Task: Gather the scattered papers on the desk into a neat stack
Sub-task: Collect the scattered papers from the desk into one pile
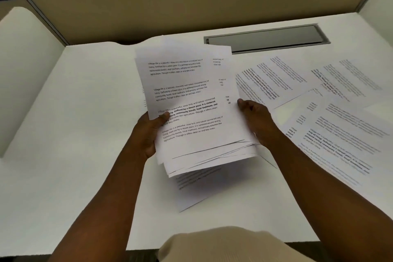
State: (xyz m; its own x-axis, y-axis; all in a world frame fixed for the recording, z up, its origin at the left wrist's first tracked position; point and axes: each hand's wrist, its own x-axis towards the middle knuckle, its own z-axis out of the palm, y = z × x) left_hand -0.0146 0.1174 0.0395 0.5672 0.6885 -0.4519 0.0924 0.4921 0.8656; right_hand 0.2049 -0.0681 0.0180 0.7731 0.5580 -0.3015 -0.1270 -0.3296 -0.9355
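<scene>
A loose bundle of printed white papers (191,95) is lifted above the white desk (74,134), its sheets fanned and uneven at the near edge. My left hand (148,132) grips the bundle's left edge, thumb on the top page. My right hand (255,119) holds the right edge with curled fingers. One sheet (195,189) lies flat on the desk just under the bundle. Several more printed sheets (340,125) lie scattered and overlapping across the right side of the desk.
A grey cable-tray slot (268,37) is set into the desk at the back right. A tan partition wall (170,2) runs behind the desk, and a white side panel (25,70) stands at the left.
</scene>
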